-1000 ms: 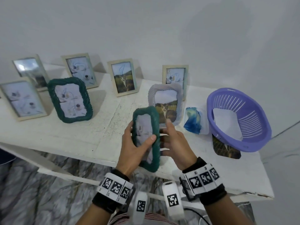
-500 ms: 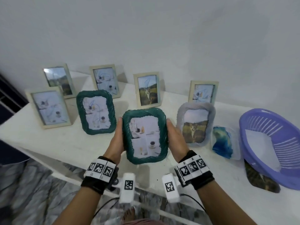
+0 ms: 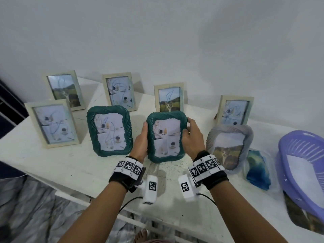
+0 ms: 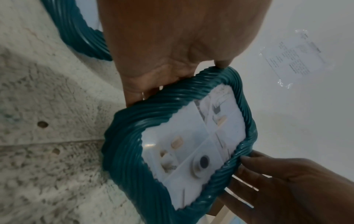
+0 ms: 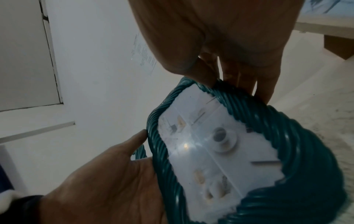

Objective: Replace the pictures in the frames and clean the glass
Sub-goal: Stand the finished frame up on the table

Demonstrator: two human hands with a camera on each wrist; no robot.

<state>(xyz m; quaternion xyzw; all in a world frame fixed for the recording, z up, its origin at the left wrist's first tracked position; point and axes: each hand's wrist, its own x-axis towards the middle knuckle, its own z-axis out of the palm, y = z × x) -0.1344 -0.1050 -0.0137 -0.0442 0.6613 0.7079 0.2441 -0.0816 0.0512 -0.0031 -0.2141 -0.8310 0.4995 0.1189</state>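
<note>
Standing between both hands (image 3: 140, 146), the green frame (image 3: 166, 137) is gripped.

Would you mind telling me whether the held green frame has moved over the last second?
Yes. The held green frame has gone from near the grey frame leftward and back, closer to the standing green frame.

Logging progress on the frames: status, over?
Left hand and right hand grip the sides of the green frame, upright on the table. Second green frame close at left, apart. Path clear.
</note>
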